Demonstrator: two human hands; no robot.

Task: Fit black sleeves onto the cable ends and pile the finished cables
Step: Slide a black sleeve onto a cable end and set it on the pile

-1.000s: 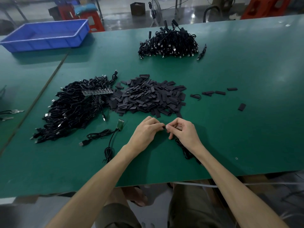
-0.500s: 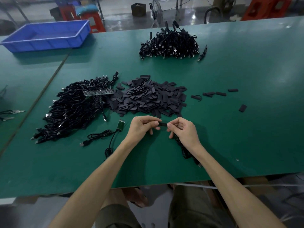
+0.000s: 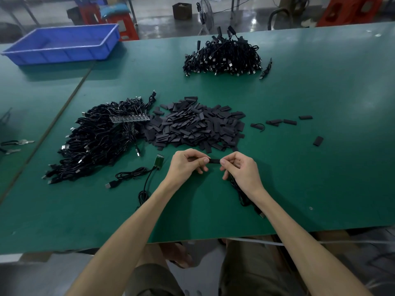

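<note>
My left hand [image 3: 185,167] and my right hand [image 3: 241,170] hold a black sleeve [image 3: 214,161] between them, just above the green table [image 3: 320,178]. Each hand pinches one end with thumb and forefinger. A black cable [image 3: 243,195] trails from my right hand along my forearm toward the table's front edge. A heap of loose black sleeves [image 3: 192,124] lies just beyond my hands. To its left is a big tangle of black cables [image 3: 96,142]. Far back sits another pile of cables [image 3: 222,58].
A single cable with a small green board [image 3: 159,162] lies left of my left hand. A few stray sleeves [image 3: 289,121] lie to the right. A blue tray [image 3: 64,42] stands at the back left, and pliers [image 3: 17,144] lie at the left edge.
My hands have drawn apart and lifted a little, so the black sleeve now shows stretched between the two pinches. The piles have not moved.
</note>
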